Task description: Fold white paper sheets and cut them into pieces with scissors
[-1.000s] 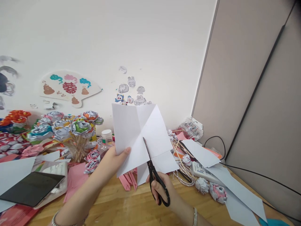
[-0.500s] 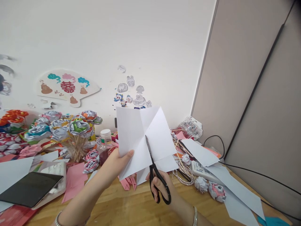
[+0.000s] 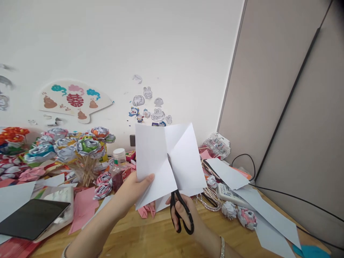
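Note:
My left hand (image 3: 134,188) pinches the lower left edge of a creased white sheet of paper (image 3: 156,157), held upright above the wooden table (image 3: 145,236). My right hand (image 3: 185,216) grips the black handles of a pair of scissors (image 3: 179,209). The blades run up into the sheet along its middle crease, and the paper hides most of them. The part of the sheet to the right of the blades hangs as a loose flap.
Paper roses on sticks (image 3: 83,147) and a small bottle (image 3: 119,166) stand at the left. A dark tablet (image 3: 32,216) lies at the near left. Pink paper (image 3: 83,209), pearl beads (image 3: 211,202), a calculator (image 3: 232,195), paper flowers (image 3: 245,216) and white sheets (image 3: 268,215) lie around.
The scissors have closed and gone further up into the sheet, so less blade shows. The paper and both hands have shifted slightly right and down.

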A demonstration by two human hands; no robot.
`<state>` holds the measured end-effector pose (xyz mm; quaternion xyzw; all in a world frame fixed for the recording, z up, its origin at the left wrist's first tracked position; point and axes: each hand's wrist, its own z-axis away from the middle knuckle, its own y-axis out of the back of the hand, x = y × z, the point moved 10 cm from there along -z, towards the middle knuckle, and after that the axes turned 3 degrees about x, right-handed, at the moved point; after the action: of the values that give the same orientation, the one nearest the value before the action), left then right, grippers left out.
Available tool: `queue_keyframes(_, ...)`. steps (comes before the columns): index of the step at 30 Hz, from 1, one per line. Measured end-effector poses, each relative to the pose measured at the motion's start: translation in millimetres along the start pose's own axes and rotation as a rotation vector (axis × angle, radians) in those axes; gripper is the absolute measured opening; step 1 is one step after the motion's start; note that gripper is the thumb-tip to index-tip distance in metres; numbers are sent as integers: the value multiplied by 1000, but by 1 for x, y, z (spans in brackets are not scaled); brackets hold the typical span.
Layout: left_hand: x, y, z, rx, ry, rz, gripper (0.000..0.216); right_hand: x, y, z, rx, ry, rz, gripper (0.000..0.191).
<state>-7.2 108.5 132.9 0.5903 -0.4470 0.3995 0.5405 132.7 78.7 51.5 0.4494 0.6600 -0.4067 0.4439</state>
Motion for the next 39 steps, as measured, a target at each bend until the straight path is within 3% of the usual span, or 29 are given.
queue_keyframes(12, 0, -28, 12, -141, 126, 99, 24, 3, 8, -2, 78, 3, 31, 55)
queue_keyframes(18, -4, -31, 11, -168, 119, 124, 20, 6, 9, -3, 91, -14, 35, 57)
queue_keyframes(25, -6, -43, 19, -250, 150, 57, 23, -15, 7, -2, 77, 29, 103, 61)
queue_keyframes(33, -13, -49, 16, -271, 134, 17, 26, -7, 15, -4, 132, -22, 175, 61)
queue_keyframes(39, -12, -42, 16, -224, 154, 32, 30, -2, 16, -5, 93, -17, 156, 60)
